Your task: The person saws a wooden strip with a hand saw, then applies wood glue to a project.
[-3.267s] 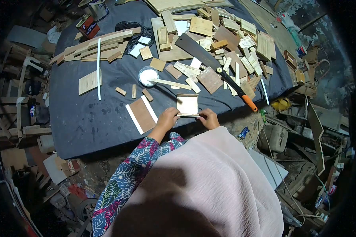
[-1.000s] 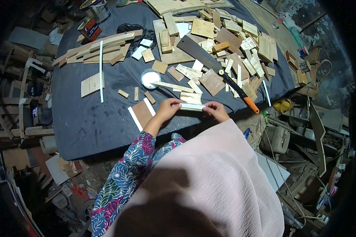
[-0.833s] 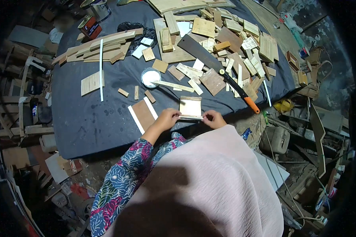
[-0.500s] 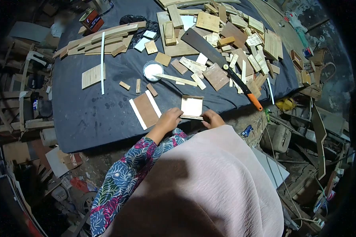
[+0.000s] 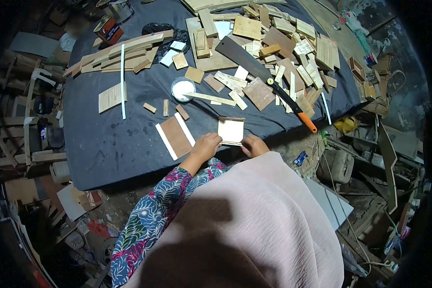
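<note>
At the table's near edge lies a small, shallow wooden tray (image 5: pixel 231 130) with a pale floor and raised strips along its edges. My left hand (image 5: pixel 207 147) has its fingers closed on the near left corner. On the near right corner, my right hand (image 5: pixel 255 146) grips the same near strip; some fingertips are hidden. Left of the tray lies a brown panel (image 5: pixel 176 138) with white strips on two sides. Small wood blocks (image 5: pixel 182 113) sit beyond it. A tub of white paste (image 5: pixel 182 88) has a flat wooden stick (image 5: pixel 210 98) resting across its rim.
A handsaw (image 5: pixel 245 59) with a black and orange handle lies over a heap of wood offcuts (image 5: pixel 259 93) at the right. Long wood strips (image 5: pixel 125 52), a red-and-black can (image 5: pixel 108 30) and a thin white strip (image 5: pixel 123 81) are on the left of the dark-covered table (image 5: pixel 105 153).
The camera view has shifted slightly. Both hands stay at the tray's near corners, and the tray and other things keep their places on the table.
</note>
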Action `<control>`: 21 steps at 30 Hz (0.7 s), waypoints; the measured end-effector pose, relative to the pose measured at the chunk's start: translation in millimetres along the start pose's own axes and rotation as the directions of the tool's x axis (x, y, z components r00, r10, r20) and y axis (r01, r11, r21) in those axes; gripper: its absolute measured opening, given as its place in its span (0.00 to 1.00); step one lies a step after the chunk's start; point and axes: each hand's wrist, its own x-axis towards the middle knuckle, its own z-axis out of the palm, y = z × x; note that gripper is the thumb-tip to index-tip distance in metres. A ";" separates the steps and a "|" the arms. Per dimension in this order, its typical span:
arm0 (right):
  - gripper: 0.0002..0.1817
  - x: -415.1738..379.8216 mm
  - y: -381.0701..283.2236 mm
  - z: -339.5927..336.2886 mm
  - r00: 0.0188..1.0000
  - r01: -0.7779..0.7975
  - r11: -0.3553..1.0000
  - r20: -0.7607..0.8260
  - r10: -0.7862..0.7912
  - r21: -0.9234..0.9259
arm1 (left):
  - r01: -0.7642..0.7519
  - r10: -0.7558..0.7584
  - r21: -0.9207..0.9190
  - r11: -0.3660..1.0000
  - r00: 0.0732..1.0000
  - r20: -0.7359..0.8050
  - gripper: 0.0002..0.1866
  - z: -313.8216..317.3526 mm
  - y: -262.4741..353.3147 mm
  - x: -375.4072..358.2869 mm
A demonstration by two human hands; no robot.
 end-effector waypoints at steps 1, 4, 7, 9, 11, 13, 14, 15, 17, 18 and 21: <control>0.09 -0.1 -0.5 -0.2 1.000 -0.003 1.000 0.006 0.003 -0.003 | 0.011 -0.011 -0.002 1.000 1.000 0.002 0.05 -0.9 0.4 0.2; 0.11 2.1 3.6 4.2 0.993 -0.068 0.995 0.101 0.061 0.069 | -0.014 0.013 0.029 0.999 1.000 0.028 0.08 -5.4 -1.6 1.9; 0.11 12.3 4.8 0.1 0.988 -0.140 0.964 0.103 0.119 0.226 | -0.014 0.014 0.051 0.999 1.000 0.012 0.10 -20.7 7.4 4.6; 0.12 24.4 10.3 5.9 0.963 -0.239 0.902 -0.032 0.268 0.359 | 0.168 -0.172 -0.144 0.975 0.985 -0.022 0.11 -18.6 17.2 7.3; 0.14 43.0 16.9 8.3 0.816 -0.387 0.657 -0.092 0.571 0.647 | 0.326 -0.354 -0.338 0.883 0.935 -0.024 0.12 -12.7 25.2 18.6; 0.22 67.5 16.9 7.0 0.820 -0.277 0.604 -0.144 0.554 0.747 | 0.457 -0.603 -0.845 -0.277 0.603 0.523 0.12 -0.3 30.3 32.1; 0.26 79.6 14.2 5.6 0.839 -0.272 0.626 -0.139 0.526 0.730 | 0.373 -0.556 -0.841 -0.391 0.632 0.539 0.12 6.6 30.7 37.0; 0.31 92.1 7.6 1.8 0.859 -0.264 0.650 -0.132 0.495 0.713 | 0.331 -0.570 -0.851 -0.408 0.636 0.520 0.10 15.2 30.5 42.8; 0.34 113.2 9.3 5.8 0.886 -0.298 0.673 -0.065 0.458 0.677 | 0.321 -0.627 -0.862 -0.392 0.592 0.506 0.07 42.0 18.3 53.4; 0.32 121.5 4.8 4.8 0.882 -0.315 0.634 -0.030 0.471 0.706 | 0.304 -0.711 -0.871 -0.386 0.504 0.491 0.05 50.3 18.8 59.1; 0.21 139.7 -2.8 -1.2 0.869 -0.344 0.470 0.086 0.487 0.813 | 0.453 -0.778 -0.842 -0.292 0.400 0.485 0.08 53.0 20.0 76.2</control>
